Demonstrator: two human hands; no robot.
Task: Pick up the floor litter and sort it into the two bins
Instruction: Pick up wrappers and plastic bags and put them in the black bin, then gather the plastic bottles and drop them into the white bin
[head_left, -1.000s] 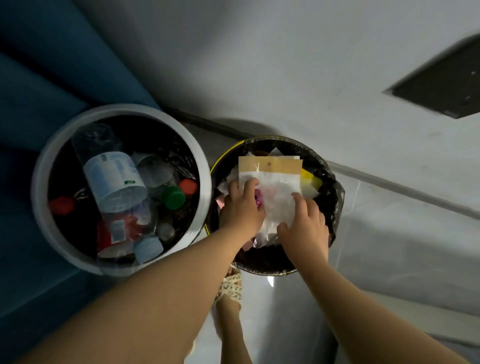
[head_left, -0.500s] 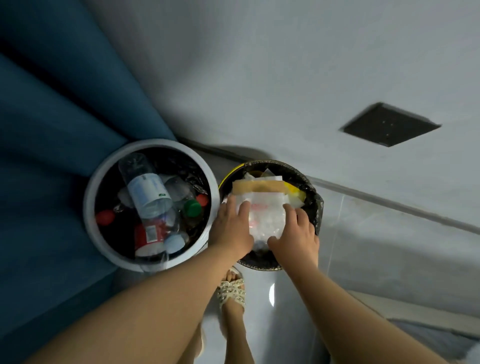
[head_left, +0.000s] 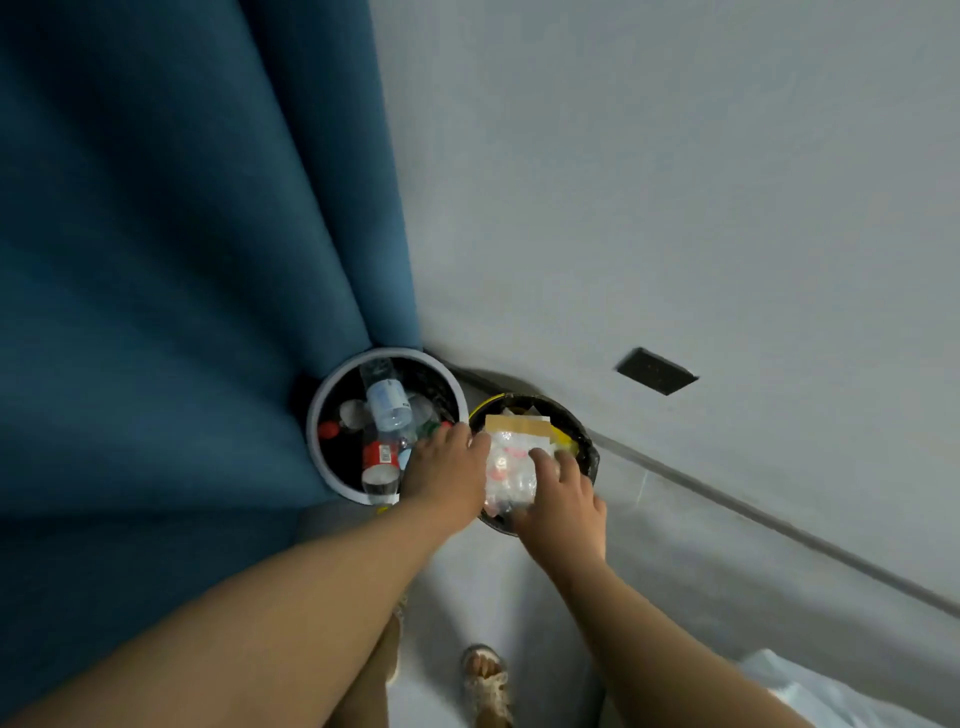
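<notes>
Two bins stand side by side on the floor against the wall, beside a blue curtain (head_left: 182, 260). In the white-rimmed bin (head_left: 312, 431) lie plastic bottles (head_left: 387, 400). A clear plastic bag (head_left: 511, 470) sits on top of the black-lined bin (head_left: 589, 449). Left hand (head_left: 447, 473) rests on the bag's left edge, fingers straight and together. Right hand (head_left: 563, 499) bends its fingers over the bag's right side, perhaps only pressing; I cannot tell whether it pinches.
</notes>
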